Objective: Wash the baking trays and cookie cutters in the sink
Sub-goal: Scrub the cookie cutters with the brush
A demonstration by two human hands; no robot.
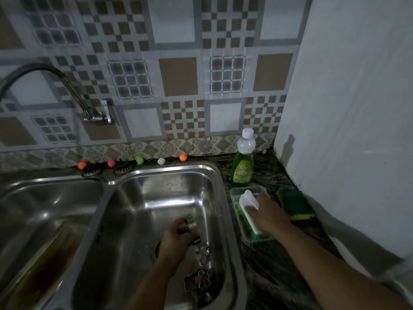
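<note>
Sink (214, 175): our left grip (176, 237) holds a cookie cutter (190, 223) over the right basin, more cutters (202, 277) just below it. Right of that, our right grip (267, 214) clasps a white-handled scrub brush (248, 204) in a tray (234, 193) on the desk (263, 260).

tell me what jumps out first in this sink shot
The left hand holds a round metal cookie cutter over the steel right sink basin, with flower-shaped metal cutters lying below. On the counter, the right hand grips a white-handled green scrub brush in a clear plastic tray, near a green dish soap bottle.
</note>
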